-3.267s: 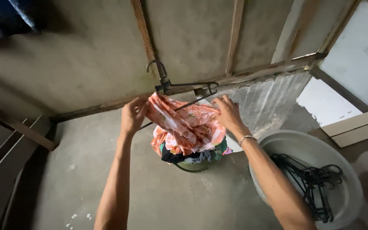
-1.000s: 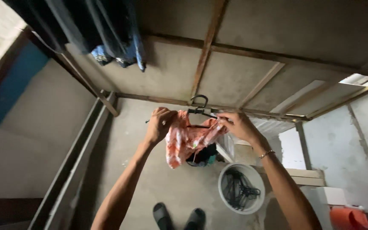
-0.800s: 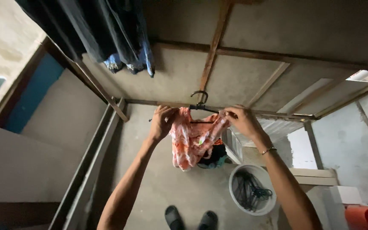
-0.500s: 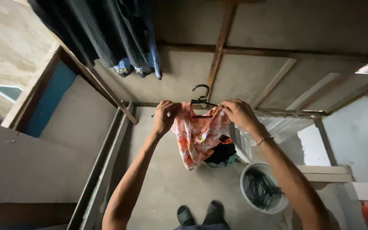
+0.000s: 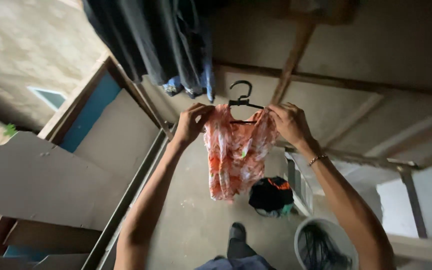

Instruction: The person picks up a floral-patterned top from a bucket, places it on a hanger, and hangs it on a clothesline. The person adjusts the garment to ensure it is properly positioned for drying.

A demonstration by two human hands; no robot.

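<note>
An orange and white patterned garment point(image 5: 235, 152) hangs on a black hanger point(image 5: 243, 97) that I hold up in front of me. My left hand point(image 5: 192, 122) pinches the garment's left shoulder at the hanger's left end. At the right end, my right hand point(image 5: 287, 122), with a bracelet on its wrist, grips the other shoulder. The hanger's hook points up, free of anything.
Dark clothes point(image 5: 156, 42) hang above at the upper left. On the concrete floor below sit a bucket of dark laundry point(image 5: 271, 196) and a white basin point(image 5: 306, 235) holding several black hangers point(image 5: 321, 250). A wooden frame point(image 5: 126, 195) runs along the left.
I have lifted the hanger and garment higher and stood back; the garment now hangs down full length. The view has swung toward the hanging dark clothes.
</note>
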